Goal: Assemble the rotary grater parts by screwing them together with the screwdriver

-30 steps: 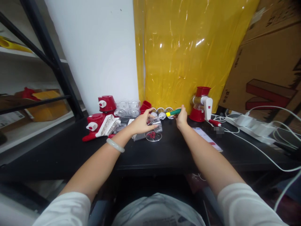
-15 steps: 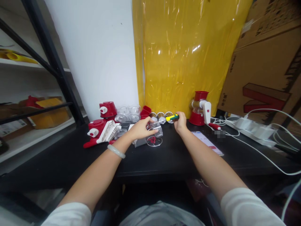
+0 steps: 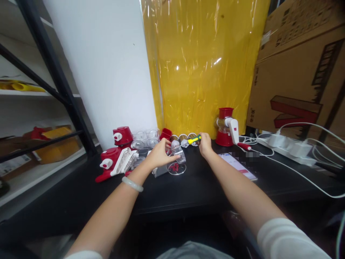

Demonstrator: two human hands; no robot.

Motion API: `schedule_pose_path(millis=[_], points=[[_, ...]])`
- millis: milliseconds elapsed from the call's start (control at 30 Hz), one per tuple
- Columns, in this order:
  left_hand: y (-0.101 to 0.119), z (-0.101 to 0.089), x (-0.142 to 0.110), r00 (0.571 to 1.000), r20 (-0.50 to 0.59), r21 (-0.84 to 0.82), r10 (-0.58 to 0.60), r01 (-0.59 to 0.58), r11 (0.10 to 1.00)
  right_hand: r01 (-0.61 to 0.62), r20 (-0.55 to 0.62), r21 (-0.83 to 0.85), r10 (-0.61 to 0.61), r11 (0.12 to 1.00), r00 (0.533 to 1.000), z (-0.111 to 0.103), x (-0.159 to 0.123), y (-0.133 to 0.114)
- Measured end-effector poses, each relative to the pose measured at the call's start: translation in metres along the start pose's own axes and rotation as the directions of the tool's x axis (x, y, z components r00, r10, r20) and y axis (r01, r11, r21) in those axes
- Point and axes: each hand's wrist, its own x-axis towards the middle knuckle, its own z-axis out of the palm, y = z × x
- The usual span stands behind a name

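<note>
My left hand grips a clear plastic cup-like part, tilted above the table. In my right hand is a screwdriver with a yellow and green handle, its shaft pointing left at the clear part. Whether the tip touches the part I cannot make out. Below the left hand lies a clear round dish with small red pieces. Behind both hands stand several metal grater drums in a row, beside a red plastic hopper.
To the left are red bases, white crank handles and clear housings. An assembled red rotary grater stands at the right, near a phone, a power strip and loose white cables. A cardboard box rises behind.
The view has tilted and shifted slightly. Both hands keep their holds, and the screwdriver still points at the clear part, now angled a little more steeply.
</note>
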Motion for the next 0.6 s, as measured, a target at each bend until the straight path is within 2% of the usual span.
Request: schedule_pose_path(millis=[100, 200, 333, 467, 533, 600], points=[[0.001, -0.002, 0.0, 0.999, -0.017, 0.043, -0.036, 0.037, 0.998, -0.037, -0.004, 0.131, 0.038, 0.991, 0.999, 0.003, -0.002, -0.001], [0.002, -0.005, 0.0, 0.999, -0.046, 0.1, -0.022, 0.026, 0.995, -0.017, 0.036, 0.132, 0.013, 0.991, 0.999, 0.002, -0.004, -0.001], [0.001, -0.006, 0.002, 0.999, -0.022, 0.142, 0.044, -0.04, 0.989, 0.075, 0.051, 0.022, -0.076, 0.997, 0.996, -0.001, -0.006, -0.004], [-0.002, -0.005, 0.003, 0.991, -0.022, 0.184, 0.129, -0.123, 0.975, 0.169, 0.055, -0.186, -0.161, 0.968, 0.985, -0.004, -0.009, -0.009], [-0.003, -0.004, 0.003, 0.987, -0.027, 0.178, 0.158, -0.151, 0.972, 0.181, 0.053, -0.247, -0.173, 0.952, 0.983, -0.005, -0.009, -0.011], [-0.003, -0.004, 0.003, 0.986, -0.024, 0.171, 0.163, -0.156, 0.973, 0.15, 0.034, -0.222, -0.146, 0.963, 0.989, -0.004, -0.008, -0.011]])
